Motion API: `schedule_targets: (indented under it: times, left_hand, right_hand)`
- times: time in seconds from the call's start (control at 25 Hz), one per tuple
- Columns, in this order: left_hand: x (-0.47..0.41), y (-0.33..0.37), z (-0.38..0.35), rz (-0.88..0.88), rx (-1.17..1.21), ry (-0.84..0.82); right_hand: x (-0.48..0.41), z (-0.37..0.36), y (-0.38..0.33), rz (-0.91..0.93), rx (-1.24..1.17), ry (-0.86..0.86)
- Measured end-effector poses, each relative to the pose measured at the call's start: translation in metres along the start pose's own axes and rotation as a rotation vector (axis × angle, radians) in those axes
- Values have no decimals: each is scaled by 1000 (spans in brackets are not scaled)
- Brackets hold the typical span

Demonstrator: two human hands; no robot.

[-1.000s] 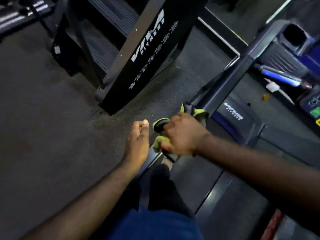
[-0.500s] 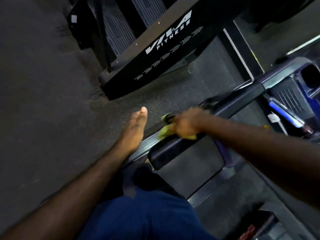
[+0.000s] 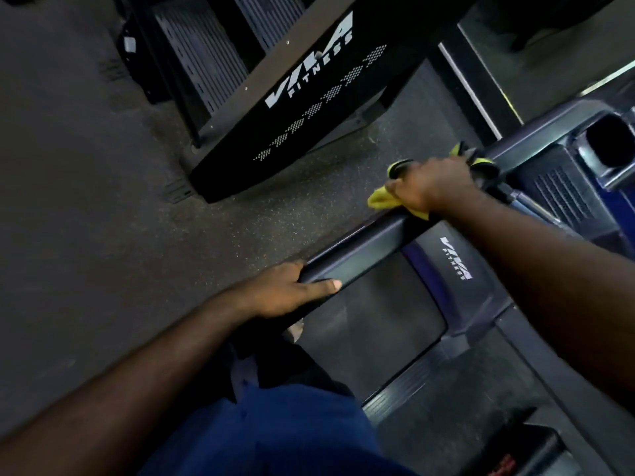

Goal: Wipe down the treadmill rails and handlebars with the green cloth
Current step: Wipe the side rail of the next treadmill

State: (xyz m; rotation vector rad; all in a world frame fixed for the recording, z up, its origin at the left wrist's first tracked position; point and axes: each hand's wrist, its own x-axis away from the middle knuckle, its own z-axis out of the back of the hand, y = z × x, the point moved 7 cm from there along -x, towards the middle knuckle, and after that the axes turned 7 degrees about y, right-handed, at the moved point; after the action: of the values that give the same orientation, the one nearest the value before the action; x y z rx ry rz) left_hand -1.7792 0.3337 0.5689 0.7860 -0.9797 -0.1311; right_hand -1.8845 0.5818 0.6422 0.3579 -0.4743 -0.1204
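Handrail one, left hand gripping, right hand clutching one green cloth

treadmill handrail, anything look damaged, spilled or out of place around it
Nothing stands out. The right hand grips the green cloth around the handrail, the left hand grips the rail's free end, and no spill or damage shows, though the light is dim.

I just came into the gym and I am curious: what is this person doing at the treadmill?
A person is wiping a treadmill handrail. The right hand grips a green cloth against the far part of the rail. The left hand grips the rail's near end. The stretch between the two hands is bare.
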Motion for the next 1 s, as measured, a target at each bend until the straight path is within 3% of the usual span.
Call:
schedule_targets:
  times: [0.04, 0.12, 0.24, 0.36, 0.44, 0.52, 0.64, 0.8, 0.88, 1.0]
  left_hand:
    - [-4, 7, -3, 5, -30, 4]
    - [-5, 17, -6, 23, -120, 50]
    - [-2, 17, -3, 33, -182, 122]
    - [-1, 15, -2, 46, -198, 138]
    - [-2, 15, -3, 43, -196, 133]
    - [-1, 18, -5, 6, -208, 124]
    - [-1, 22, -4, -66, -175, 141]
    - [-2, 22, -12, -101, -51, 110]
    - [-2, 27, -11, -196, -160, 146]
    - [-8, 28, -2, -345, -418, 311]
  right_hand:
    - [-5, -7, 4, -17, 35, 17]
    - [10, -23, -31, 116, 58, 115]
    - [38, -13, -51, 260, -97, 181]
    - [-4, -20, 58, -137, -200, 251]
    - [5, -34, 84, -386, -346, 347]
    - [44, -51, 45, -454, -490, 444]
    - [67, -60, 13, -329, -681, 486]
    - [43, -95, 71, -778, -1096, 542]
    - [69, -116, 25, -924, -1279, 662]
    - [130, -121, -98, -986, -1700, 755]
